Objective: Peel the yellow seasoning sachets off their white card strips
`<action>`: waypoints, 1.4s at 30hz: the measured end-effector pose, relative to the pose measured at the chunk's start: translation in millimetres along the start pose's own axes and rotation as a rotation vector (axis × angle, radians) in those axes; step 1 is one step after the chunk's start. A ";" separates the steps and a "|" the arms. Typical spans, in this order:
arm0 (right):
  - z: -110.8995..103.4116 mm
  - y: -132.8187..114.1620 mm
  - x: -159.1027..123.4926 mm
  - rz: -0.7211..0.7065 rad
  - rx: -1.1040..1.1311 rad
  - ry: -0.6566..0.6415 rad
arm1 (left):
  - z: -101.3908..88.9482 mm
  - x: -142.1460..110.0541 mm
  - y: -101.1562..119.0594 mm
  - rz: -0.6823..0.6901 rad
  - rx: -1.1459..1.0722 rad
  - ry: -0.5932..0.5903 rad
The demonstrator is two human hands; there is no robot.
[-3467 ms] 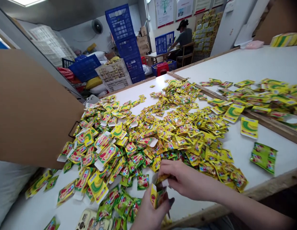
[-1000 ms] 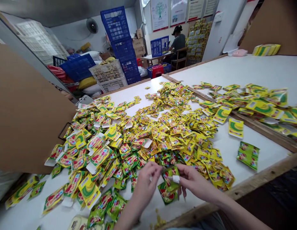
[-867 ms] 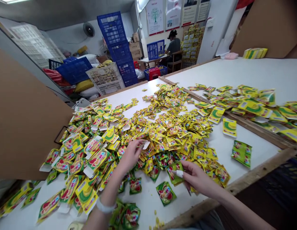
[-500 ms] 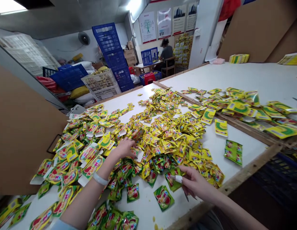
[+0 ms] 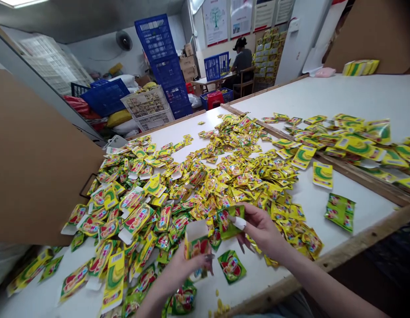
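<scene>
Green and glossy, the flat sachet (image 5: 227, 224) the right hand (image 5: 262, 229) pinches could, if tilted, snag the seemingly open yellow cardboard box (image 5: 195, 245) the left hand (image 5: 178, 268) grips.

The white table (image 5: 297, 95) has a wooden border (image 5: 366, 234), and one wooden strip (image 5: 353, 172) crosses it. Many small packets (image 5: 238, 179) lie in a wide heap at the middle. Open boxes (image 5: 137, 221) lie toward the left edge. Some yellow crumbs (image 5: 220, 305) lie beside the near edge.
</scene>
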State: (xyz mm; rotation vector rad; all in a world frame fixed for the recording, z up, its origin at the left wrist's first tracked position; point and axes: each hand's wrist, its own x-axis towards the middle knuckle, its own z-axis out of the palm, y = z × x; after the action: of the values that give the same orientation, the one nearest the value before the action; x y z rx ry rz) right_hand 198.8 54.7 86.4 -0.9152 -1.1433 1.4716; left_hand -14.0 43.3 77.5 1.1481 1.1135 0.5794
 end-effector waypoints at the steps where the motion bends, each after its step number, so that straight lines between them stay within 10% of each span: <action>1: 6.4 -1.5 2.4 -0.019 0.017 -0.011 | 11.0 -3.8 -3.5 -0.014 -0.075 -0.037; 8: 14.9 -6.5 4.3 -0.342 -0.513 -0.249 | 39.6 -11.8 -0.8 0.007 -0.123 -0.044; 15: 4.4 -31.4 -0.4 -0.191 -0.932 -0.560 | 50.6 -3.6 -14.6 -0.097 -0.087 0.034; 23: -1.5 -20.2 -2.2 -0.217 -0.812 -0.454 | 46.3 -10.5 -9.4 -0.023 -0.005 0.047; 31: 4.9 -17.7 -19.6 -0.148 -0.713 -0.737 | 52.9 -7.0 -22.0 0.108 -0.027 -0.100; 36: -26.1 -15.8 -29.3 -0.226 -0.874 -0.377 | 55.2 -4.4 -24.5 0.138 0.076 -0.146; 42: -117.3 -61.3 -22.7 -0.381 -1.683 0.700 | 39.2 10.5 -29.0 0.245 0.502 0.185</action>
State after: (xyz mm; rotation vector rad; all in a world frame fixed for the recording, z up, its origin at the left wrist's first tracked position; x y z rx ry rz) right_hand 330.1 57.3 114.4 -1.8884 -1.7110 -0.4781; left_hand 21.0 25.5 46.8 1.7081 1.3301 0.6214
